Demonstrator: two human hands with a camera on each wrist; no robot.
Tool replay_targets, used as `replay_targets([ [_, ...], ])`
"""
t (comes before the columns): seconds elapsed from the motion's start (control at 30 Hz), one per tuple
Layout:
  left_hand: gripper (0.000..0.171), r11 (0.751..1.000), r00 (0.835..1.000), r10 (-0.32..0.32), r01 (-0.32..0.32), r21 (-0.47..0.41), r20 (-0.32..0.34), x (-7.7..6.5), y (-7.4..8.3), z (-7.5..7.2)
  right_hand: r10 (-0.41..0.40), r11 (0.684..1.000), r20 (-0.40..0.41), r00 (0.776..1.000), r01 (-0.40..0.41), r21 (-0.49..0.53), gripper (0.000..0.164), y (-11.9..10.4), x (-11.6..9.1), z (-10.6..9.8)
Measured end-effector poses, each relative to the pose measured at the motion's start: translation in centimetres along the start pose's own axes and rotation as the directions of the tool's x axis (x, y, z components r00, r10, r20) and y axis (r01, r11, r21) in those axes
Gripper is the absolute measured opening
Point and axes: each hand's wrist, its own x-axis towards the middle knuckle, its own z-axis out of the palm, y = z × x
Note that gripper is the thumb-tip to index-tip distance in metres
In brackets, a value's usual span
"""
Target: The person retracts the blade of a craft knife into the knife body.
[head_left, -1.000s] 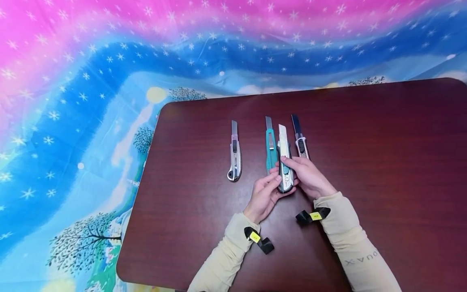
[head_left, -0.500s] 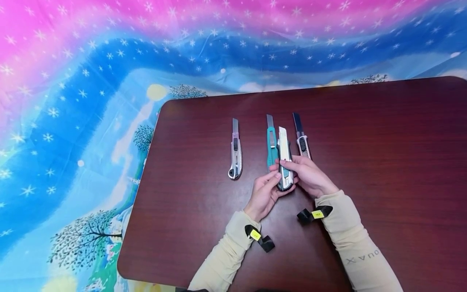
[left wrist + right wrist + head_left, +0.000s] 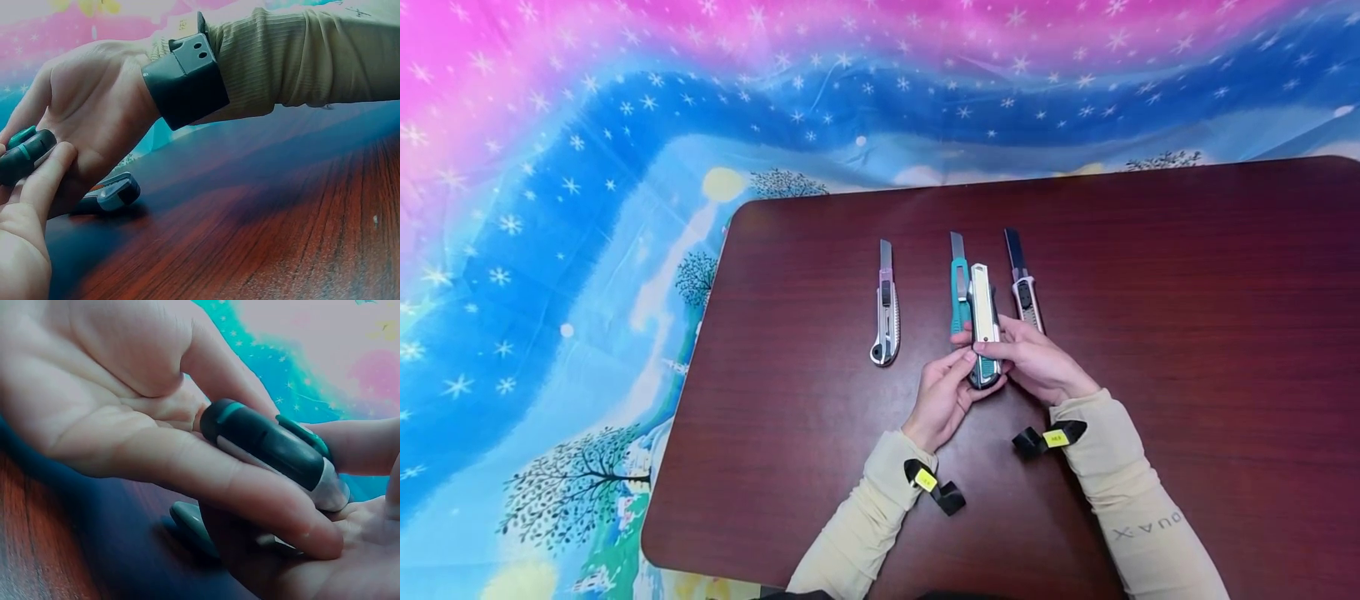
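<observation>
Both hands hold a silver-and-black utility knife (image 3: 982, 300) with a green slider, upright over the table in the head view. The left hand (image 3: 942, 398) grips its lower end from the left, fingers behind it. From the right, the right hand (image 3: 1047, 365) has its thumb on the slider, low on the handle; its fingers wrap behind. Little or no blade shows at the top. In the right wrist view, the dark rounded end of the knife (image 3: 269, 447) sits between the fingers of both hands. A teal utility knife (image 3: 959, 287) lies just behind, partly covered.
On the dark red wooden table (image 3: 790, 417) lie a silver-and-pink utility knife (image 3: 886, 321) at left and one with a black blade (image 3: 1026, 293) at right, its lower end hidden by the right hand. A patterned cloth (image 3: 625, 208) hangs behind the table.
The long blade of the held knife has gone back into the handle. The right thumb and slider have moved down toward the handle's lower end; the left hand keeps its grip.
</observation>
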Motion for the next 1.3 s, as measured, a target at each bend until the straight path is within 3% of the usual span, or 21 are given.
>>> replay_targets([
  [0.57, 0.042, 0.999, 1.000, 0.005, -0.006, -0.043, -0.009, 0.2, 0.0, -0.1, -0.066, 0.998, 0.063, 0.996, 0.067, -0.012, 0.056, 0.1, 0.1, -0.2],
  [0.83, 0.046, 0.998, 0.999, 0.024, -0.025, -0.054, -0.022, 0.2, -0.1, -0.1, -0.051, 0.998, 0.052, 0.997, 0.052, -0.031, 0.060, -0.1, 0.0, -0.2],
  [0.97, 0.048, 0.998, 0.999, 0.033, -0.034, -0.047, -0.017, 0.2, -0.1, 0.0, -0.074, 0.995, 0.043, 0.996, 0.076, -0.063, 0.062, -0.2, -0.1, -0.2],
  [1.1, 0.050, 0.999, 0.999, 0.045, -0.045, -0.017, 0.006, 0.2, 0.0, 0.3, -0.082, 0.982, -0.005, 0.997, 0.080, -0.173, 0.061, -0.5, -0.6, -0.3],
  [1.2, 0.050, 0.998, 0.998, 0.061, -0.061, 0.019, 0.008, 0.2, -0.1, 0.3, -0.063, 0.933, -0.079, 0.995, 0.031, -0.358, 0.058, -1.1, -1.0, -0.6],
  [1.3, 0.048, 0.994, 0.996, 0.088, -0.086, 0.073, -0.032, 0.1, -0.3, 0.3, -0.057, 0.835, -0.160, 0.985, -0.040, -0.548, 0.055, -1.8, -1.6, -0.9],
])
